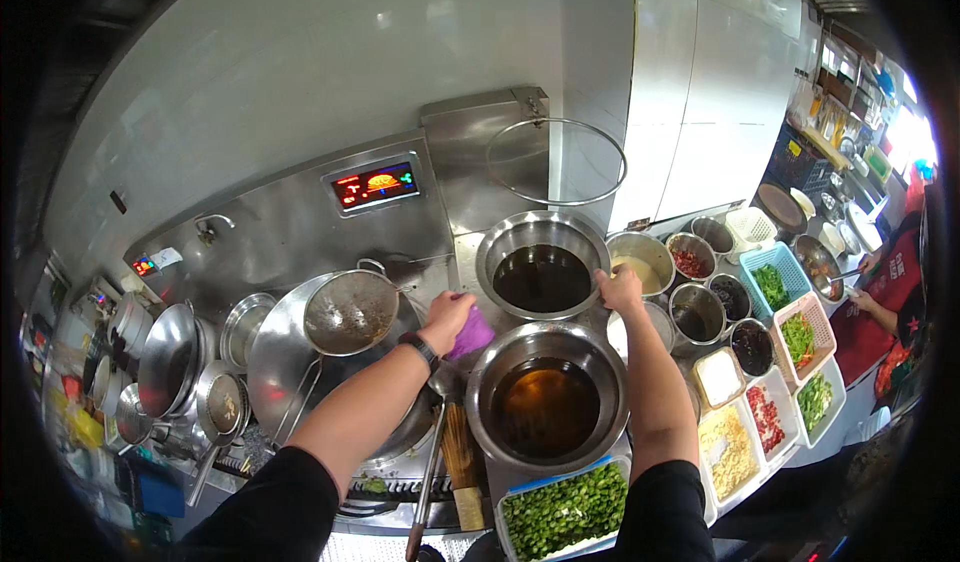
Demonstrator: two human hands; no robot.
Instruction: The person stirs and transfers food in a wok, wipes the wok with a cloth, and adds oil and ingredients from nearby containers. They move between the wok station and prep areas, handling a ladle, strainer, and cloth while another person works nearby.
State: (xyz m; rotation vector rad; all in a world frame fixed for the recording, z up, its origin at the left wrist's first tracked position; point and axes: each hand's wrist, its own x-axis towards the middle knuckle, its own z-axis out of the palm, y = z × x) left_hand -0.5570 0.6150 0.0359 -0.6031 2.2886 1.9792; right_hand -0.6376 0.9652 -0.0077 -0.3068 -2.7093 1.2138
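Two steel bowls of dark liquid stand one behind the other, the far bowl [493,241] and the near bowl [480,427]. My left hand [448,316] is closed on a purple cloth [472,333], left of the gap between the bowls. At the right rim of the far bowl is my right hand [621,290], its fingers on or right beside the rim; the exact grip is unclear. Below my left hand lie a long-handled ladle [426,472] and a bamboo brush [459,449].
A wok [277,352] with a round strainer [351,313] over it is at the left. Chopped greens [566,509] fill a near tub. Steel pots [697,313] and ingredient baskets [806,333] stand right. A person in a red apron [874,314] holds a pan at far right.
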